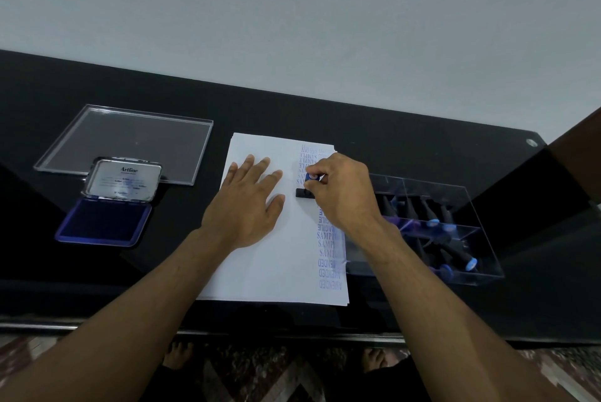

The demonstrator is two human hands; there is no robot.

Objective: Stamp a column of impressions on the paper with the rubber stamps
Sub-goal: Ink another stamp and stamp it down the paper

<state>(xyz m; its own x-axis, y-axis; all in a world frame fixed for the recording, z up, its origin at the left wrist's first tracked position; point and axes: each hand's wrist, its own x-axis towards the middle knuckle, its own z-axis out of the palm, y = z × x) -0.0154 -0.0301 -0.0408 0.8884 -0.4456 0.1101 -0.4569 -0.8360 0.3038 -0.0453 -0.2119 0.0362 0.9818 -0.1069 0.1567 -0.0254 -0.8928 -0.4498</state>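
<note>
A white sheet of paper (260, 265) lies on the black table, with a column of blue impressions (327, 239) running down its right side. My right hand (344, 193) grips a black rubber stamp with a blue top (305, 191) and holds its base down on the paper, partway along the column. My left hand (250, 203) lies flat on the paper to the left of the stamp, fingers spread. Part of the column is hidden under my right hand.
An open blue ink pad (104, 222) with a silver lid sits at the left. Behind it lies a clear plastic lid (130, 138). A clear box (468, 239) holding several more stamps stands right of the paper. The table's front edge (292, 333) runs below.
</note>
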